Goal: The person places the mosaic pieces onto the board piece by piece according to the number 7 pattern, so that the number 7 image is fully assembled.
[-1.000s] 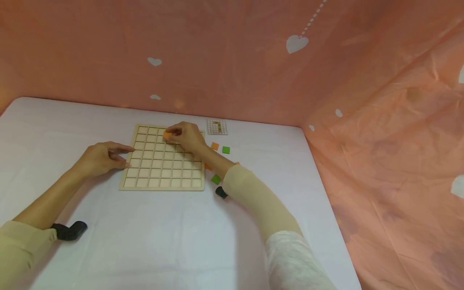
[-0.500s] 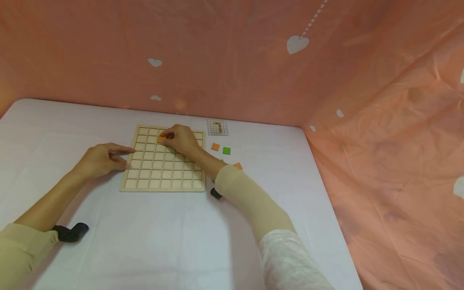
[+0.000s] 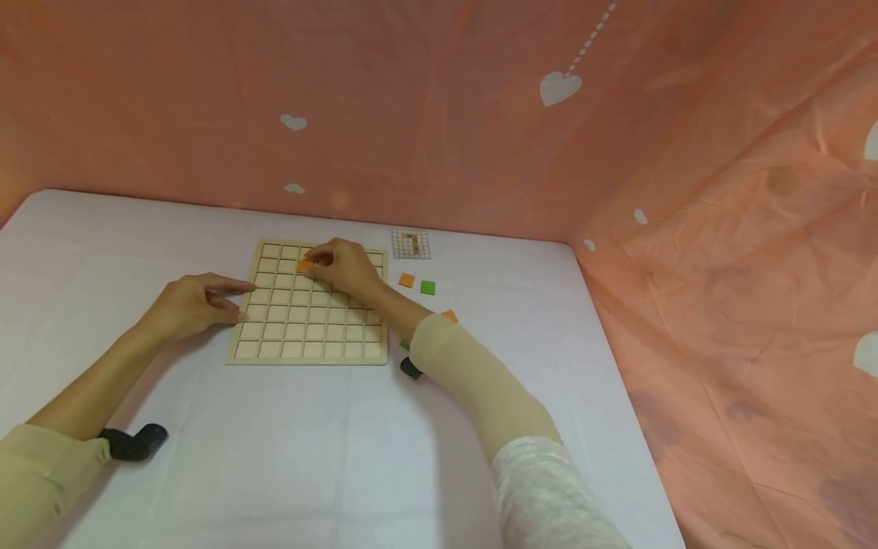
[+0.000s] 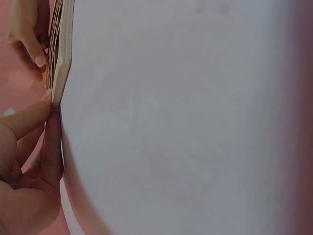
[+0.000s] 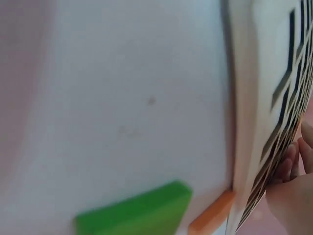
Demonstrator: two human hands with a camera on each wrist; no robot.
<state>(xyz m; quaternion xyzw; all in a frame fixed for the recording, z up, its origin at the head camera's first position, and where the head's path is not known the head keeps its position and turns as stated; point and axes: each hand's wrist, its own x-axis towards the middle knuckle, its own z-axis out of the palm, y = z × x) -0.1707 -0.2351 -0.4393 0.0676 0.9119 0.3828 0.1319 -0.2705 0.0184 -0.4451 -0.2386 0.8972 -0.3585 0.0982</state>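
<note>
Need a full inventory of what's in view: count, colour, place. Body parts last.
Wooden grid board: 1, pale, on table
Held tile: 1, orange, at board's far rows
Loose orange tiles: at least 2, orange, right of board
Loose green tiles: at least 2, green, right of board
Pattern card: 1, mostly white, beyond orange tiles
Table: 1, white, under everything
Heart-print backdrop: orange-pink, behind table
Sleeves: 2, beige
Left hand: 1, touching board's left edge
Right hand: 1, pinching held tile
</note>
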